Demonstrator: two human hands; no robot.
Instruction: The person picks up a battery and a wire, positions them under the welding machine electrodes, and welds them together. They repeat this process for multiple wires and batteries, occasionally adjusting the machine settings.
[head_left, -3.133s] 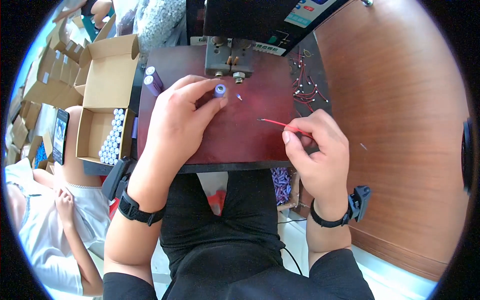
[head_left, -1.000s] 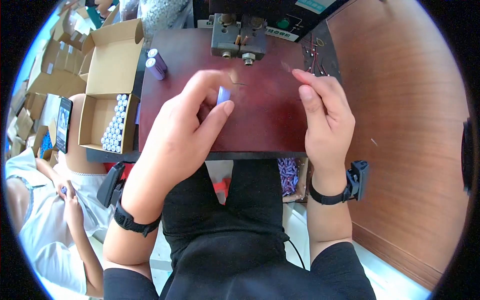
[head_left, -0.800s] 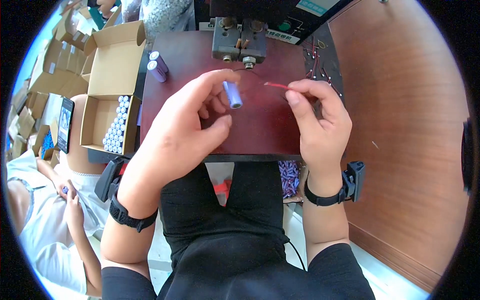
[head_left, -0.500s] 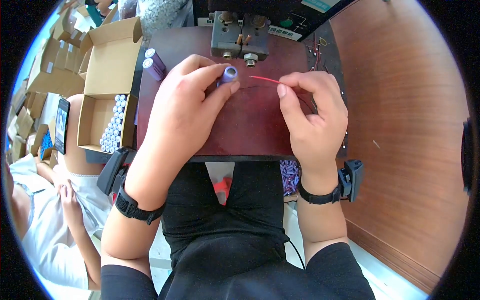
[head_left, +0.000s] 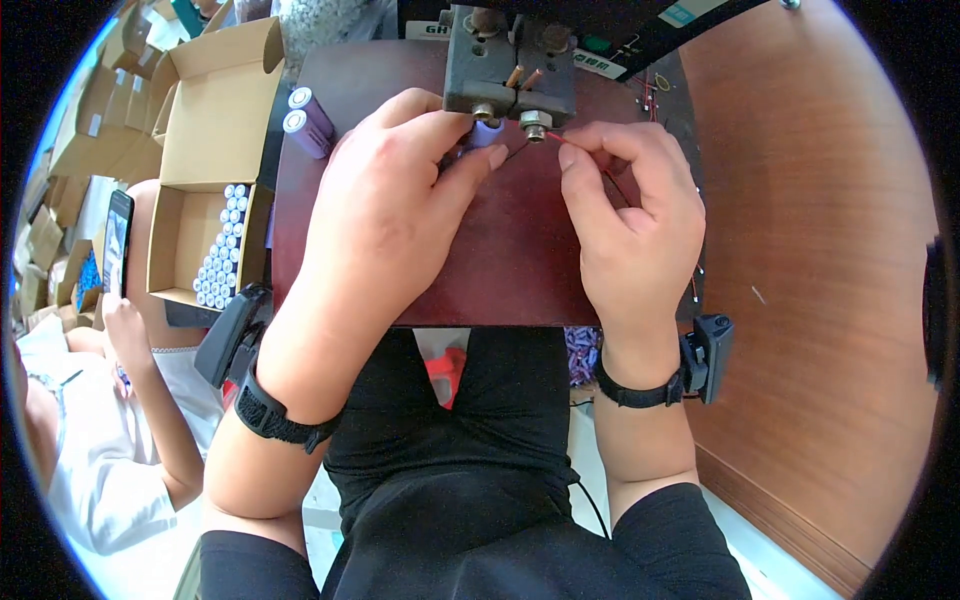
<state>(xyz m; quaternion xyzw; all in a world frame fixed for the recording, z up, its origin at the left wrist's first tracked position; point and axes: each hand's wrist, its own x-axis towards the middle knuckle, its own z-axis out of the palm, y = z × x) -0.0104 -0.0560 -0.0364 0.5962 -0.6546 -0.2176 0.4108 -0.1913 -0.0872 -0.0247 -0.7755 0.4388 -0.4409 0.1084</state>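
Left hand (head_left: 385, 215) is pinching a purple cell (head_left: 487, 135) up under the grey welder head (head_left: 510, 65) — pressing its end to the electrodes. Right hand (head_left: 630, 215) is gripping a thin red wire (head_left: 556, 137) at the tip, laying it onto the cell's end above the dark tabletop (head_left: 520, 270).

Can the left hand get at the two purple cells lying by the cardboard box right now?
Probably not at once: the left hand is holding a purple cell under the metal fixture. The two spare cells lie uncovered just to its left, nothing between.
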